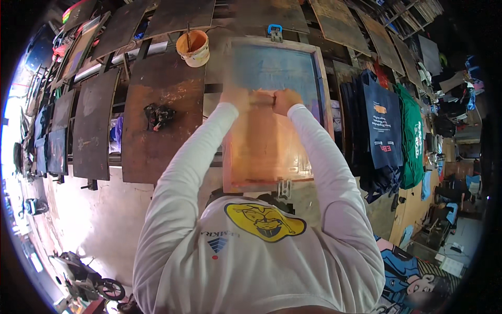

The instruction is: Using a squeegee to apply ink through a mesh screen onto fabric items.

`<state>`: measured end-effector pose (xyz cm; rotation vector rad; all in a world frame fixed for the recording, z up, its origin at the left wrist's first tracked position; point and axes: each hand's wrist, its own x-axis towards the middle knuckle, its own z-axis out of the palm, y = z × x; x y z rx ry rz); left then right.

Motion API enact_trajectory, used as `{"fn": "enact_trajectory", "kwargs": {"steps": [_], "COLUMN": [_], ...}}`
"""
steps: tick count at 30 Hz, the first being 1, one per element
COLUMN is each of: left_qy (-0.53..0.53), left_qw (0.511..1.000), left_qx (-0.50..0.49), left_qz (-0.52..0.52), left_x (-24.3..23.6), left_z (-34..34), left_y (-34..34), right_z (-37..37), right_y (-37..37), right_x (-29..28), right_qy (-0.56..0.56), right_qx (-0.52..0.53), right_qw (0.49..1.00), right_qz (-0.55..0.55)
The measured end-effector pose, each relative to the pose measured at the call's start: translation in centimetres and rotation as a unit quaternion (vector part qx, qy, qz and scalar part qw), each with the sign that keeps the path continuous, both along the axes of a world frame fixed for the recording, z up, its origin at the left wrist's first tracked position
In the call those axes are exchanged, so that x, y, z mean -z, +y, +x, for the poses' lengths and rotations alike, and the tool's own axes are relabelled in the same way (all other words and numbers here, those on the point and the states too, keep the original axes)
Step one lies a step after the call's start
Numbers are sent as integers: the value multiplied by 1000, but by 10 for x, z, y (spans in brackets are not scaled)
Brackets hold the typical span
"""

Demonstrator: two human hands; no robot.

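Nearest the camera: a white long-sleeved shirt [251,261] with a yellow printed patch fills the lower middle; both sleeves run up toward 12 o'clock.
Screen frame: a large wooden-edged printing screen [274,112] lies flat on the counter [157,115] just past the chest, its mesh blue at the far end and orange with ink at the near end.
Progress: the squeegee [261,98] sits roughly a third of the way down from the far edge, so by the look of it the stroke is partway done; the orange stretch toward 6 o'clock appears left to cover, though motion blur makes this uncertain.
Left hand: the left hand [234,98] has its fingers closed round the left end of the squeegee.
Right hand: the right hand [287,100] grips the right end, fingers curled shut.
Counter: long dark rust-stained boards run from 9 to 12 o'clock, well apart from the hands.
Hanging garments: dark blue and green shirts [392,131] hang at 3 o'clock beside the frame.
Bucket: an orange ink bucket [193,47] with a stick in it stands at 11 o'clock, near the frame's far left corner.
Rag: a crumpled dark rag [158,115] lies at 10 o'clock.
Clamp: a blue clamp [275,31] holds the frame's far edge.
Room: a crowded, dim workshop, bare floor at 8 o'clock.
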<state>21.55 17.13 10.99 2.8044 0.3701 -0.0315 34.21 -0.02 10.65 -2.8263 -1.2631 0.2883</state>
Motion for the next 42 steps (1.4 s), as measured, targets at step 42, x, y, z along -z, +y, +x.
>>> {"fn": "enact_trajectory", "kwargs": {"steps": [42], "left_qy": [47], "left_qw": [997], "left_qx": [58], "left_qz": [-22], "left_x": [32], "left_z": [-65], "left_y": [-25], "right_z": [-55], "right_y": [-45], "right_x": [14], "right_qy": [64], "right_qx": [-65], "right_qw": [994], "right_qz": [-57]}}
